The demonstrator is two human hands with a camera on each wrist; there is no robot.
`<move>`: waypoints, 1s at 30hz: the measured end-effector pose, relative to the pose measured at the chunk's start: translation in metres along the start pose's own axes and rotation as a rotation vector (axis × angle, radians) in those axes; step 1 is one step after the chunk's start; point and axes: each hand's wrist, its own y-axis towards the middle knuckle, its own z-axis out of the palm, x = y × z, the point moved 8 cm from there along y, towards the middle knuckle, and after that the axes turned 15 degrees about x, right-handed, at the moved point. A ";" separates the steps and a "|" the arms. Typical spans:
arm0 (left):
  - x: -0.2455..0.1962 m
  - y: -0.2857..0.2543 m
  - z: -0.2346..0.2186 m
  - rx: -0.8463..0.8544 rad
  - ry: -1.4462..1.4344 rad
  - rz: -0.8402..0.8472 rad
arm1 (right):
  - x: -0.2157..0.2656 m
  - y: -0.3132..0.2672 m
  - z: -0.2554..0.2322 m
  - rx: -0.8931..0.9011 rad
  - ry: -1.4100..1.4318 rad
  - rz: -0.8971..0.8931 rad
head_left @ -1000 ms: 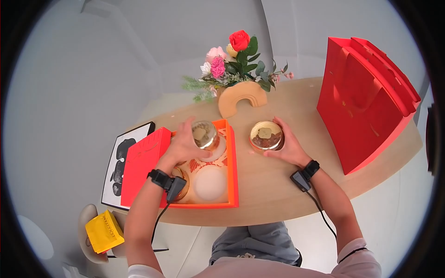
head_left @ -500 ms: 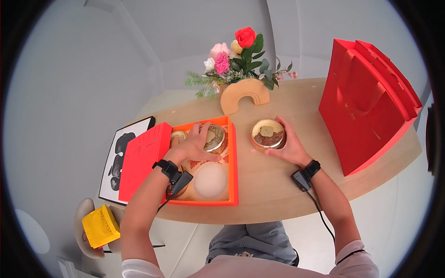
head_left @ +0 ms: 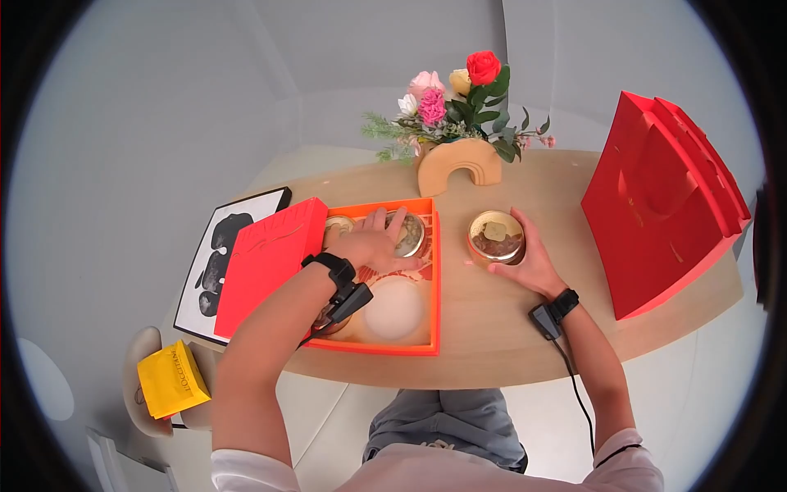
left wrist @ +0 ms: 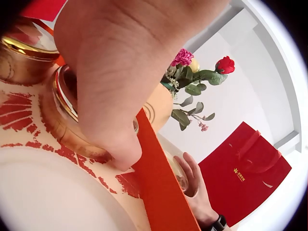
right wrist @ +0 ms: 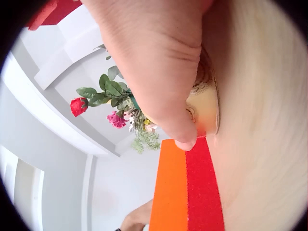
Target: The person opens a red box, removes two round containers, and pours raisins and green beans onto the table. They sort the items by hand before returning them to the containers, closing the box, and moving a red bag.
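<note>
My left hand (head_left: pixel 369 246) lies over a gold-rimmed round jar (head_left: pixel 412 238) in the far right place of an orange-red gift box (head_left: pixel 435 303). Its fingers spread across the jar's top, and the thumb points down beside it in the left wrist view. Another gold-rimmed jar (head_left: pixel 337 224) sits to the left in the box, and one more is mostly hidden under my wrist. A round white recess (head_left: pixel 393 307) shows at the near right. On the table, my right hand (head_left: pixel 533 261) grips a gold jar with dark contents (head_left: pixel 497 238) between thumb and fingers.
A red box lid (head_left: pixel 270 266) leans over the box's left side, overlapping a framed black-and-white picture (head_left: pixel 215 271). Behind stands an arch-shaped vase (head_left: pixel 451 164) with flowers. At right is a tall red paper bag (head_left: pixel 656 213). A yellow bag (head_left: pixel 172 381) lies on a chair.
My left hand has lowered its jar into the box's far right place, and its fingers have shifted onto the jar's top. My right hand keeps its hold on the other jar.
</note>
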 end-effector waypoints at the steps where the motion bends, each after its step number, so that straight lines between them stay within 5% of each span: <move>1: 0.000 -0.001 0.000 0.012 -0.025 -0.016 | 0.003 0.000 0.000 0.003 -0.093 0.009; 5: 0.005 0.002 0.003 0.014 -0.123 -0.014 | 0.008 0.010 0.008 0.016 -0.457 0.010; 10: 0.007 0.007 0.002 -0.018 -0.192 0.037 | 0.024 0.036 0.011 0.128 -0.449 0.106; 16: 0.029 0.006 -0.012 -0.224 -0.230 0.169 | 0.151 0.028 0.014 0.005 -0.398 -0.077; 18: 0.034 -0.012 -0.020 -0.298 -0.221 0.252 | 0.168 0.023 0.036 0.125 -0.068 -0.106; 22: 0.050 -0.066 -0.032 -0.582 -0.320 0.314 | 0.190 0.023 0.098 0.262 -0.334 -0.388; 26: 0.055 -0.133 -0.033 -0.725 -0.594 0.351 | 0.190 0.033 0.140 0.445 -0.343 -0.250; 28: 0.053 -0.158 -0.020 -0.785 -0.678 0.356 | 0.173 0.037 0.160 0.675 -0.441 -0.033; 30: 0.049 -0.181 -0.005 -0.898 -0.791 0.374 | 0.166 0.032 0.171 0.655 -0.553 -0.150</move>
